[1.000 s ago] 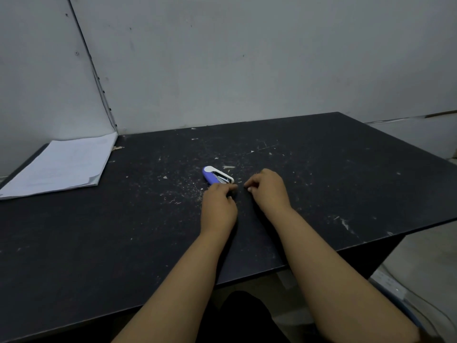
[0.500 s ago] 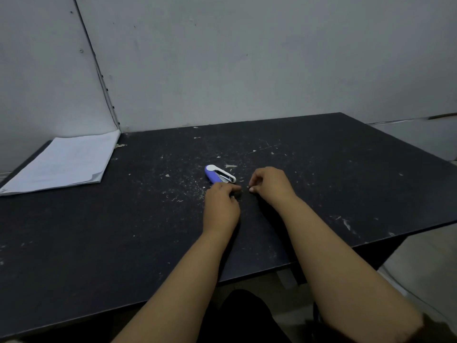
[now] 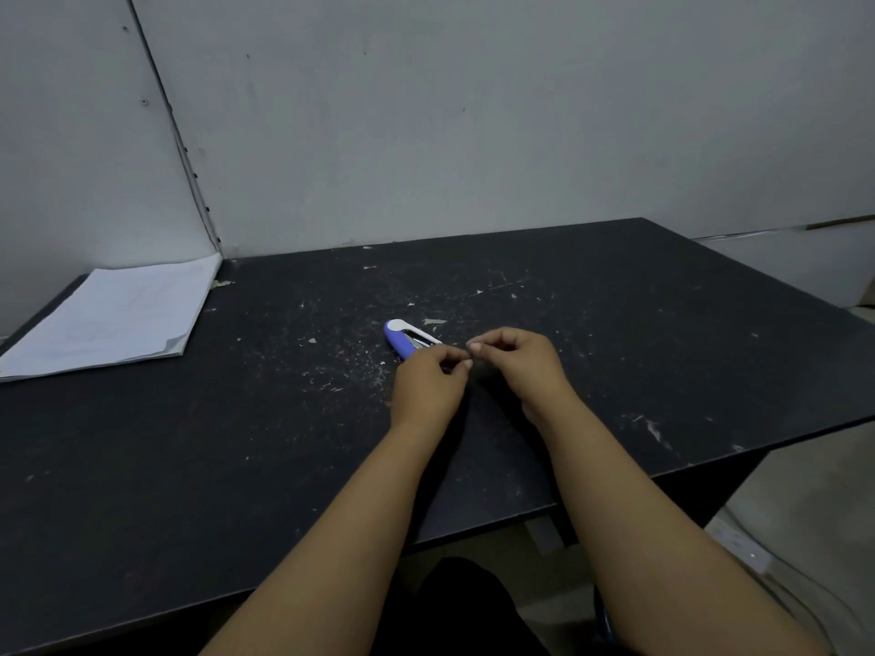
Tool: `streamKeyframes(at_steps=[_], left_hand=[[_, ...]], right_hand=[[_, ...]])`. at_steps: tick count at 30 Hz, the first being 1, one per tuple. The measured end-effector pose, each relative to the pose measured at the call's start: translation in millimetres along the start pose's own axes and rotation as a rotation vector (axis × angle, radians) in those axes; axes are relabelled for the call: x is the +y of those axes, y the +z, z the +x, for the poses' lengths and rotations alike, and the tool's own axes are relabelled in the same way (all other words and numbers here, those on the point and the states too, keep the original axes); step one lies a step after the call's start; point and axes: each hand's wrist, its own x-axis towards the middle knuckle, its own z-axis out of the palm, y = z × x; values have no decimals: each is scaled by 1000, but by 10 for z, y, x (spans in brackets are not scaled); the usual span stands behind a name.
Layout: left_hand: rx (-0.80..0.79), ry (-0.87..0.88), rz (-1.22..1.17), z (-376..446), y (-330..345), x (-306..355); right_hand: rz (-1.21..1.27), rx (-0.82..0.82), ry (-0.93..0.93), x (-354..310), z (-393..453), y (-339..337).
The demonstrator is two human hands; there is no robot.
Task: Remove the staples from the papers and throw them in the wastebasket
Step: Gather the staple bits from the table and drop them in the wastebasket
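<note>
My left hand (image 3: 428, 385) and my right hand (image 3: 521, 362) hover just above the middle of the black table (image 3: 236, 466), fingertips pinched and almost touching each other. Anything held between the fingertips is too small to see. A blue and white staple remover (image 3: 402, 340) lies on the table just beyond my left hand, its near end hidden by my fingers. A stack of white papers (image 3: 104, 319) rests flat at the far left corner. Tiny light specks, possibly staples and paper bits (image 3: 341, 371), are scattered left of my hands. No wastebasket is in view.
Grey walls close off the back and left of the table. The table's front edge runs across my forearms, and its right edge drops to a pale floor with a white power strip (image 3: 738, 544).
Both hands have lifted slightly off the table and their fingertips have come closer together. The view has shifted a little; the staple remover and the papers have stayed in place.
</note>
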Motion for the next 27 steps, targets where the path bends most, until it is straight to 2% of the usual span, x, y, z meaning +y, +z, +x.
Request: streamKeyframes(at_steps=[5, 12, 18, 21, 27], left_hand=[[-30, -92, -219, -7, 59, 96], [-220, -132, -607, -147, 135, 228], [-262, -60, -572, -298, 307, 474], [-283, -37, -589, -391, 441, 603], [-389, 8, -550, -615, 832, 882]], right_hand=[[297, -57, 101, -117, -141, -102], [455, -83, 142, -155, -312, -336], [353, -38, 67, -206, -528, -689], [378, -38, 50, -263, -637, -939], [352, 117, 38, -308, -900, -1471]])
